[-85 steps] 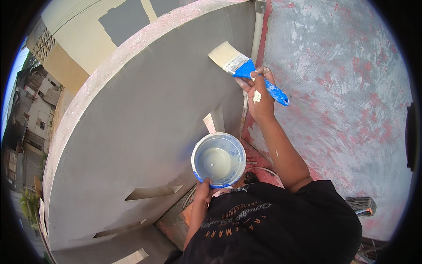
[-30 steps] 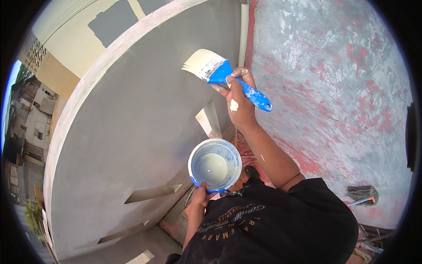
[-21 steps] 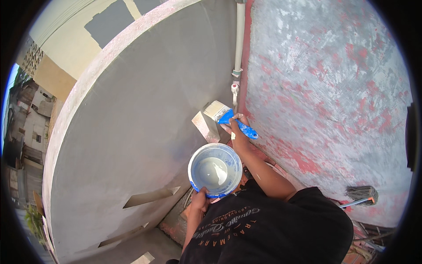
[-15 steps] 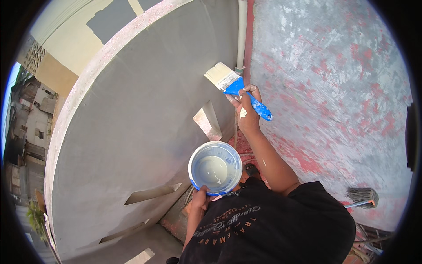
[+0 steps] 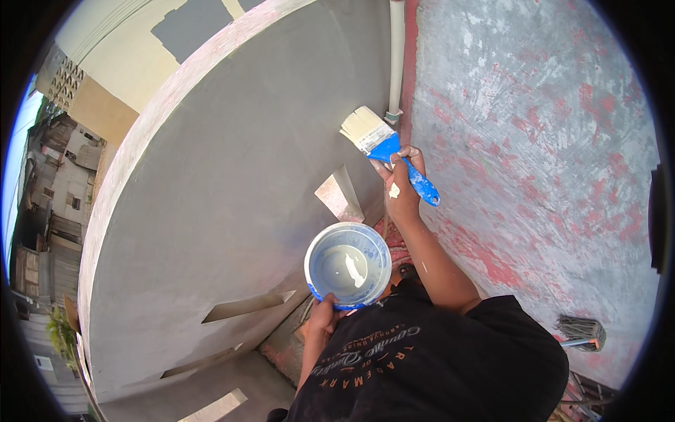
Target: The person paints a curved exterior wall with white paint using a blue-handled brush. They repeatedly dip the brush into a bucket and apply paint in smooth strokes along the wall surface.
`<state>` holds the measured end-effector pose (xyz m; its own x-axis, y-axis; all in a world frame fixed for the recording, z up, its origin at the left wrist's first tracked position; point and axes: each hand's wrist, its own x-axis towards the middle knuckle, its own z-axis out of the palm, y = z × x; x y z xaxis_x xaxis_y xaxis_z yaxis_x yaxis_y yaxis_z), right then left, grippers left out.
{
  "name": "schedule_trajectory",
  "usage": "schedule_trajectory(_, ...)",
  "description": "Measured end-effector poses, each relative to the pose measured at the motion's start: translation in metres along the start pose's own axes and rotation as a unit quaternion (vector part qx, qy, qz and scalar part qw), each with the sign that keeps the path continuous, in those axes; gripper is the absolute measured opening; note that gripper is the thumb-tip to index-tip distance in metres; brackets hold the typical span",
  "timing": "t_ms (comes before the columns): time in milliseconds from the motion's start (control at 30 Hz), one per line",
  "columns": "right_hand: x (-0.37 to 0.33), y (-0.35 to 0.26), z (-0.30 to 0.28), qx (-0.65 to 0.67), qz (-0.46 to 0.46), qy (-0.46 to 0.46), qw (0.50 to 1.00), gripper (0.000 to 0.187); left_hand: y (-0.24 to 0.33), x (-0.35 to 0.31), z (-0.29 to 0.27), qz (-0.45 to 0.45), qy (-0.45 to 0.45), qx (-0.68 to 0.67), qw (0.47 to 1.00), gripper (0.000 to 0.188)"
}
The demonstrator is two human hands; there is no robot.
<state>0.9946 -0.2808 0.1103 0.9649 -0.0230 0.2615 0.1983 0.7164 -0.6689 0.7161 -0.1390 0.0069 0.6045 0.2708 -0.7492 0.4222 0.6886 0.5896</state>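
Observation:
My right hand [image 5: 404, 183], spotted with cream paint, grips the blue handle of a wide paintbrush [image 5: 384, 146]. Its cream-coated bristles point up and left, in front of the grey wall [image 5: 232, 176]; whether they touch it I cannot tell. Below, close to my body, my left hand [image 5: 323, 314] is closed on the rim of a round plastic paint bucket [image 5: 314, 267]. Pale paint [image 5: 346, 270] lies in the bottom of the bucket, with a bright reflection on it. Blue smears mark the bucket's near rim.
The grey wall has slot-like openings [image 5: 249, 307]. A white pipe [image 5: 396, 63] runs down the corner beside the paint-worn grey and red wall [image 5: 520, 141]. A mop head [image 5: 582, 330] is at the lower right. Buildings [image 5: 67, 190] stand beyond the wall's edge.
The paintbrush has shifted slightly right and down in the picture, its bristles turned a little more upward. The bucket stays in my left hand, and the reflection on its paint has grown.

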Motion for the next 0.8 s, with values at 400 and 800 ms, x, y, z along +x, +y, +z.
schedule_trajectory(400, -0.039, 0.110, -0.090, -0.161, 0.111, 0.066, 0.978, 0.011, 0.002, 0.011, 0.008, -0.013, -0.007, 0.029, 0.999, 0.048)
schedule_trajectory(800, 0.000, 0.000, 0.009, 0.014, 0.042, 0.009, 0.999, 0.013, 0.006, 0.003, 0.014, -0.010, -0.011, 0.036, 0.999, 0.050)
